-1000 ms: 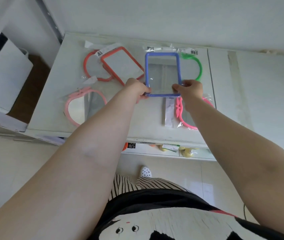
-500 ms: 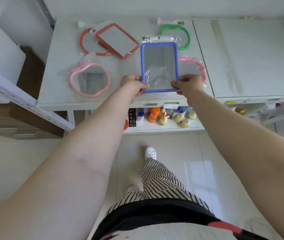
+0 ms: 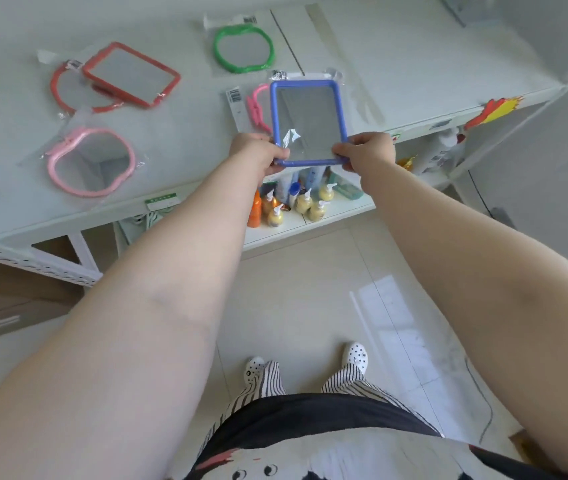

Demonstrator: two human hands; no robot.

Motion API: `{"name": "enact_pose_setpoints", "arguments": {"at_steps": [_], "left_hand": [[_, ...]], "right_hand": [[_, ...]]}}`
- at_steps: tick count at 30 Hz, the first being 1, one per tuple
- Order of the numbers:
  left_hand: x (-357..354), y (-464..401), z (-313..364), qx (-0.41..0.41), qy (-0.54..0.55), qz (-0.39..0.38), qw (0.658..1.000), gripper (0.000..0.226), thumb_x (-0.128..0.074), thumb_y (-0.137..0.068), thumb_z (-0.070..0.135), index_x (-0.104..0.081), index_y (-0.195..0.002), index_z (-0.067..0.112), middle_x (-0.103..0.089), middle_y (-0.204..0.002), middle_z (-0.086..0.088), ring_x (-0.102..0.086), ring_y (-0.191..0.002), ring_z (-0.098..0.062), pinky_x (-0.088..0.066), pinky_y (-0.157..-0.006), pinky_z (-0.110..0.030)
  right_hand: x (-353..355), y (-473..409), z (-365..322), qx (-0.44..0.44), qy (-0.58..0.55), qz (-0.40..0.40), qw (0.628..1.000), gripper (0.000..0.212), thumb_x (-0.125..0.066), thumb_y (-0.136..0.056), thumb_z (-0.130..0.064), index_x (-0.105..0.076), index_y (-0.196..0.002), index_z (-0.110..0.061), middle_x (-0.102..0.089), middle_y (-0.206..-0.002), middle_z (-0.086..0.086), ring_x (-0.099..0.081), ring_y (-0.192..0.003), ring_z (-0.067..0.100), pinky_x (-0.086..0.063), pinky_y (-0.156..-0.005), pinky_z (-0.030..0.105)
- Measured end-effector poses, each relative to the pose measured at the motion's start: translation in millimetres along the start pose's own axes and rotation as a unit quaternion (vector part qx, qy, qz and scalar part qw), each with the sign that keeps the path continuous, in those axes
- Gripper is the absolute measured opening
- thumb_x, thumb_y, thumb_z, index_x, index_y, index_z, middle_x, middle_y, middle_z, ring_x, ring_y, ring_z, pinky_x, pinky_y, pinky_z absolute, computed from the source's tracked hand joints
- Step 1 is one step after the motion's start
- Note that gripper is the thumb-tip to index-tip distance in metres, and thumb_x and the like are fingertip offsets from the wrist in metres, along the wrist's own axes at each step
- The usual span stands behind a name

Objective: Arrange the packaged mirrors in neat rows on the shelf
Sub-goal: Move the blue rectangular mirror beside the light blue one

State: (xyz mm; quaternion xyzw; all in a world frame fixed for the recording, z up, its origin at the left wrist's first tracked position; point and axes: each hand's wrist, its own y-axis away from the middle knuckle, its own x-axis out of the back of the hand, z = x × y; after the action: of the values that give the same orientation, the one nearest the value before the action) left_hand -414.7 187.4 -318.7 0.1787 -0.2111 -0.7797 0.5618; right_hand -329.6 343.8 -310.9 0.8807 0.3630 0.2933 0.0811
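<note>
A blue rectangular packaged mirror (image 3: 308, 119) is held over the front edge of the white shelf (image 3: 185, 133). My left hand (image 3: 258, 152) grips its lower left corner and my right hand (image 3: 369, 152) its lower right corner. Partly under it lies a hot-pink round mirror (image 3: 258, 107). A green round mirror (image 3: 244, 48) lies at the back. To the left, a red rectangular mirror (image 3: 130, 74) overlaps a red round mirror (image 3: 64, 88). A light-pink round mirror (image 3: 90, 162) sits near the front left.
A lower shelf (image 3: 310, 223) below the front edge holds several pump bottles (image 3: 305, 200) and an orange bottle (image 3: 254, 211). A red and yellow sign (image 3: 494, 110) hangs on the shelf edge at right. A metal upright (image 3: 518, 109) slants at the far right. Tiled floor lies below.
The blue mirror has been drawn back from the rear of the shelf to its front edge and a little right, uncovering the green mirror. The camera view has tilted downward.
</note>
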Motion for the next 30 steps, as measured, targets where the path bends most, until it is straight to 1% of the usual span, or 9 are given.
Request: {"name": "enact_pose_setpoints", "arguments": {"at_steps": [3, 6, 9, 12, 15, 19, 22, 25, 30], "left_hand": [[-43.0, -0.7, 1.4, -0.013, -0.012, -0.010, 1.000, 0.045, -0.068, -0.076, -0.014, -0.057, -0.117, -0.002, -0.059, -0.076, -0.005, -0.062, -0.068, -0.016, -0.056, -0.052, -0.022], [-92.3, -3.2, -2.6, -0.022, -0.038, -0.012, 0.999, 0.032, -0.070, -0.073, -0.012, -0.061, -0.098, 0.005, -0.061, -0.075, -0.004, -0.065, -0.073, -0.021, -0.057, -0.054, -0.022], [-146.7, -1.0, -10.3, -0.032, -0.057, -0.010, 0.998, 0.024, -0.072, -0.073, -0.010, -0.057, -0.078, 0.008, -0.061, -0.072, -0.003, -0.065, -0.069, -0.020, -0.057, -0.054, -0.021], [-203.1, 3.2, -19.5, -0.027, -0.047, -0.020, 0.998, 0.023, -0.071, -0.075, -0.009, -0.060, -0.087, 0.006, -0.061, -0.072, -0.003, -0.062, -0.063, -0.015, -0.056, -0.051, -0.017], [-255.1, 0.3, -26.1, -0.021, -0.052, -0.028, 0.998, 0.022, -0.071, -0.075, -0.010, -0.060, -0.087, 0.006, -0.061, -0.073, -0.004, -0.063, -0.065, -0.016, -0.058, -0.059, -0.020], [-309.6, -3.4, -22.3, -0.021, -0.053, -0.044, 0.997, 0.026, -0.069, -0.077, -0.011, -0.054, -0.071, 0.009, -0.058, -0.072, -0.004, -0.060, -0.063, -0.015, -0.058, -0.056, -0.019], [-337.7, -11.8, -12.0, -0.025, -0.062, -0.049, 0.997, 0.022, -0.069, -0.077, -0.010, -0.056, -0.075, 0.008, -0.059, -0.073, -0.004, -0.062, -0.065, -0.015, -0.058, -0.056, -0.019], [-360.2, -32.3, 2.2, -0.031, -0.076, -0.033, 0.996, 0.023, -0.071, -0.074, -0.009, -0.058, -0.074, 0.009, -0.061, -0.073, -0.004, -0.064, -0.073, -0.019, -0.060, -0.069, -0.026], [-393.9, -71.4, 28.6, -0.041, -0.074, -0.047, 0.995, 0.023, -0.070, -0.075, -0.010, -0.057, -0.074, 0.009, -0.061, -0.074, -0.004, -0.064, -0.069, -0.017, -0.060, -0.065, -0.023]], "right_hand": [[38.1, -12.8, 9.7, -0.017, -0.038, 0.003, 0.999, 0.036, -0.078, -0.073, -0.014, -0.068, -0.107, -0.010, -0.065, -0.078, 0.003, -0.058, -0.051, 0.013, -0.051, -0.045, 0.017], [83.3, -31.0, 28.5, -0.028, -0.049, 0.004, 0.998, 0.031, -0.078, -0.074, -0.012, -0.068, -0.103, -0.011, -0.065, -0.075, 0.005, -0.054, -0.042, 0.009, -0.043, -0.039, 0.013], [129.8, -52.1, 48.9, -0.028, -0.058, 0.008, 0.998, 0.017, -0.077, -0.076, -0.010, -0.065, -0.088, -0.013, -0.067, -0.084, 0.011, -0.057, -0.048, 0.014, -0.055, -0.050, 0.023], [175.9, -78.5, 68.9, -0.041, -0.066, 0.010, 0.997, 0.032, -0.076, -0.078, -0.010, -0.064, -0.108, -0.009, -0.066, -0.079, 0.006, -0.062, -0.066, 0.020, -0.059, -0.074, 0.032], [218.0, -105.3, 85.9, -0.043, -0.059, 0.017, 0.997, 0.035, -0.075, -0.079, -0.011, -0.064, -0.113, -0.008, -0.063, -0.073, 0.002, -0.059, -0.055, 0.015, -0.059, -0.064, 0.025], [261.2, -136.9, 98.5, -0.048, -0.060, 0.037, 0.996, 0.035, -0.078, -0.076, -0.013, -0.066, -0.108, -0.007, -0.065, -0.077, 0.002, -0.064, -0.056, 0.015, -0.061, -0.065, 0.026], [282.6, -157.7, 96.2, -0.044, -0.063, 0.036, 0.996, 0.021, -0.079, -0.076, -0.014, -0.063, -0.089, -0.010, -0.063, -0.075, 0.001, -0.066, -0.062, 0.018, -0.062, -0.070, 0.030], [294.9, -183.7, 89.3, -0.033, -0.066, 0.043, 0.996, 0.024, -0.078, -0.076, -0.015, -0.055, -0.073, -0.016, -0.062, -0.073, 0.001, -0.064, -0.061, 0.018, -0.062, -0.070, 0.031], [307.6, -234.1, 69.9, -0.036, -0.079, 0.067, 0.994, 0.027, -0.080, -0.072, -0.014, -0.060, -0.090, -0.012, -0.065, -0.077, 0.006, -0.057, -0.048, 0.014, -0.056, -0.052, 0.024]]}}
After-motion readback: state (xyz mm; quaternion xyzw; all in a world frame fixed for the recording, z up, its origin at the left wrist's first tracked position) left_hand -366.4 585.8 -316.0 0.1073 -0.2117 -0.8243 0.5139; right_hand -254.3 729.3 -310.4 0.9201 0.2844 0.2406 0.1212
